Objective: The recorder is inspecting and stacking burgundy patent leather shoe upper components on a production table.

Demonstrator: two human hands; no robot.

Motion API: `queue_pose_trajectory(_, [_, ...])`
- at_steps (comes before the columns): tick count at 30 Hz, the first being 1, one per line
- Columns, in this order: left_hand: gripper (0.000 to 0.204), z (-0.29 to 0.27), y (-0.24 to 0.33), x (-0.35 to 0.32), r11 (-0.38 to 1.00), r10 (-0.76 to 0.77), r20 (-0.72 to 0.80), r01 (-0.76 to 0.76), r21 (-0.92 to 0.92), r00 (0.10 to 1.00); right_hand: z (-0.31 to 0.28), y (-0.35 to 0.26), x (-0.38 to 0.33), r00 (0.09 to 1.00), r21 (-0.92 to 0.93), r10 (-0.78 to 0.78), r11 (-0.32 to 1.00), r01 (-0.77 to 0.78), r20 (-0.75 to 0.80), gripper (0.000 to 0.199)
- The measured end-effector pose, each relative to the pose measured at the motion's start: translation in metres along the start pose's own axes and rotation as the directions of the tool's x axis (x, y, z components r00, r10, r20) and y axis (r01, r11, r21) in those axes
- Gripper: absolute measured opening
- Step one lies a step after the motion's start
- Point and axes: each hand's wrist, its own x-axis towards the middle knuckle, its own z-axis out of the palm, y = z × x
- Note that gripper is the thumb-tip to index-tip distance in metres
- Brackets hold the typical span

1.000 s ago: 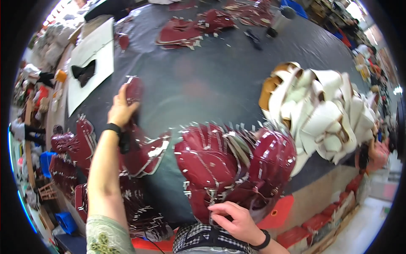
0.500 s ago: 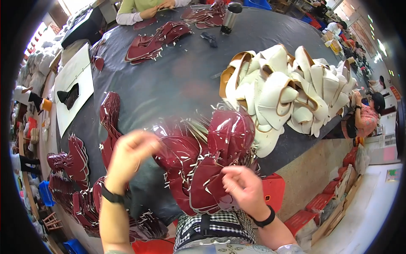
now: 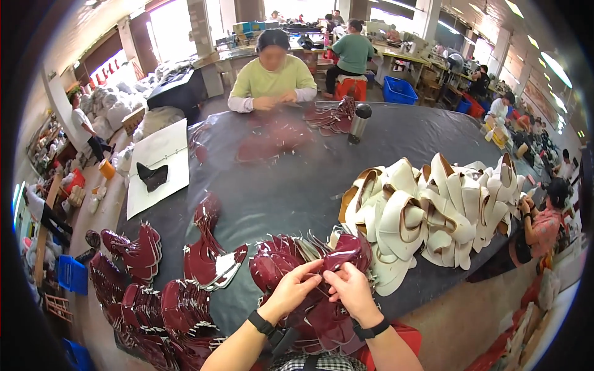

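My left hand [image 3: 296, 289] and my right hand [image 3: 352, 290] meet close together at the near edge of the table, fingertips pinched. Between them is a glossy dark-red shoe upper piece [image 3: 348, 248], its curved top rising above my fingers. Beneath and around my hands lies a heap of similar dark-red pieces [image 3: 272, 263] with pale thread ends along the edges. Just beyond my right hand, a big pile of white shoe uppers [image 3: 399, 238] with tan linings spreads to the right.
The black-covered table [image 3: 278, 201] bears dark-red stacks [image 3: 185, 306] at left, a white board [image 3: 158, 191] with a black piece, and a flask [image 3: 359, 123]. Across it, a person in a yellow-green top [image 3: 272, 77] handles pieces. A red stool [image 3: 405, 340] stands by my right arm.
My view has tilted up, showing more of the room. My hands were apart over the dark-red heap; now they have come together on one upper piece.
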Motion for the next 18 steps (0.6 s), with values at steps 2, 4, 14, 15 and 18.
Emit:
queue_pose_trajectory(2, [0.048,0.003,0.01,-0.016,0.999,0.001,0.025,0.001,-0.051,1.0,0.003,0.002,0.001,0.997,-0.248,-0.037,0.967,0.052,0.065,0.029])
queue_pose_trajectory(4, [0.047,-0.004,0.021,-0.027,0.98,-0.05,-0.007,0.048,-0.193,0.999,0.007,-0.008,-0.005,0.99,-0.302,-0.124,0.943,0.137,0.063,0.025])
queue_pose_trajectory(14, [0.067,-0.023,0.073,-0.088,0.794,0.115,0.133,-0.011,-0.608,0.984,-0.015,-0.022,-0.056,0.846,0.246,-0.167,0.968,0.045,0.506,0.025])
queue_pose_trajectory(15, [0.061,-0.017,0.076,-0.091,0.809,0.131,0.135,-0.027,-0.586,0.982,-0.014,-0.024,-0.061,0.851,0.272,-0.176,0.962,0.04,0.496,0.027])
queue_pose_trajectory(18, [0.053,-0.003,0.072,-0.097,0.849,0.026,0.016,-0.014,-0.528,1.0,-0.007,-0.027,-0.085,0.908,0.167,-0.246,0.966,0.199,0.338,0.038])
